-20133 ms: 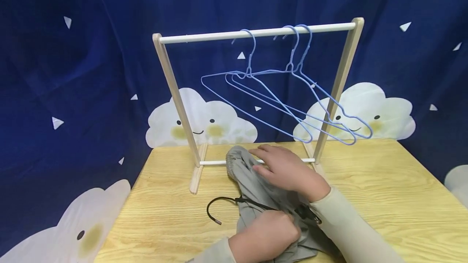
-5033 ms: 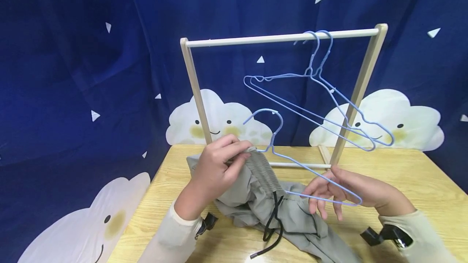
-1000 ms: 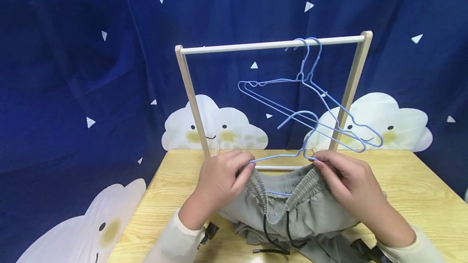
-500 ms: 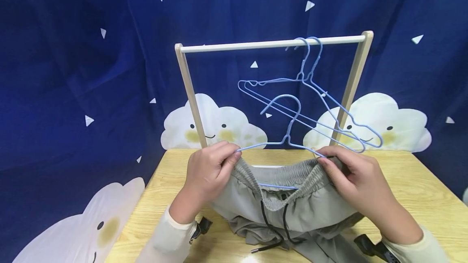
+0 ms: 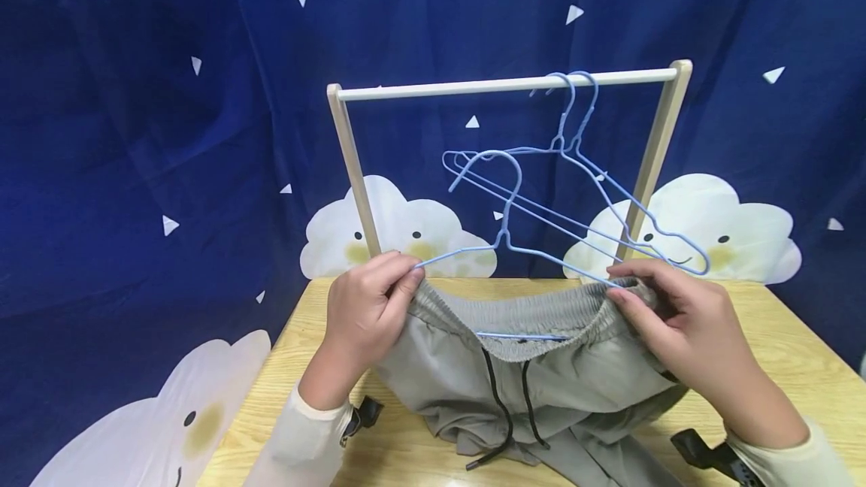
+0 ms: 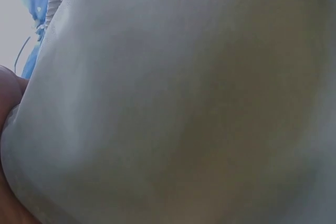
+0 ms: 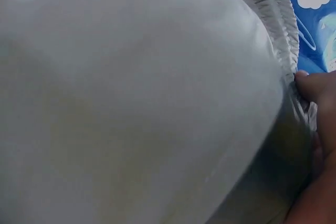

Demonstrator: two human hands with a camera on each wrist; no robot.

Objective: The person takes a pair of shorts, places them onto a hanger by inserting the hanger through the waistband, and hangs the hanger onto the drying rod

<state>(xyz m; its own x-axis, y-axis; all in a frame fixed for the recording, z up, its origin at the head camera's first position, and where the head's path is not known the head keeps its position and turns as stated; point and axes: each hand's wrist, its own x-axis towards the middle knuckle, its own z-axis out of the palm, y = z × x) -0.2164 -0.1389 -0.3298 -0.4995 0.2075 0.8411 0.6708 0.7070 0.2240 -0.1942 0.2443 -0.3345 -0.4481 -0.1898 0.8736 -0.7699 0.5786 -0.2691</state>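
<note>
Grey pants (image 5: 467,374) with an elastic waistband and black drawstrings are held stretched above the table, their lower part lying in folds on it. Inside the waist sits a blue wire hanger (image 5: 504,239); its hook stands up and its lower bar shows within the opening. My left hand (image 5: 372,307) pinches the waistband and the hanger's left arm. On the other side my right hand (image 5: 690,322) pinches the waistband at the hanger's right arm. Pants cloth (image 6: 157,98) fills most of the left wrist view, and pale cloth (image 7: 142,93) most of the right wrist view.
Behind stands a small wooden rack (image 5: 507,86) with a white top bar. Two blue wire hangers (image 5: 575,160) hang at its right side. The wooden table (image 5: 277,389) reaches back to a dark blue curtain (image 5: 169,96) with clouds and triangles.
Twenty seconds ago a black-hooked hanger lay at the pants; five seconds ago the blue hanger was partly in the waist. Over the last second both hands spread apart, stretching the waistband; the hanger moved left and up.
</note>
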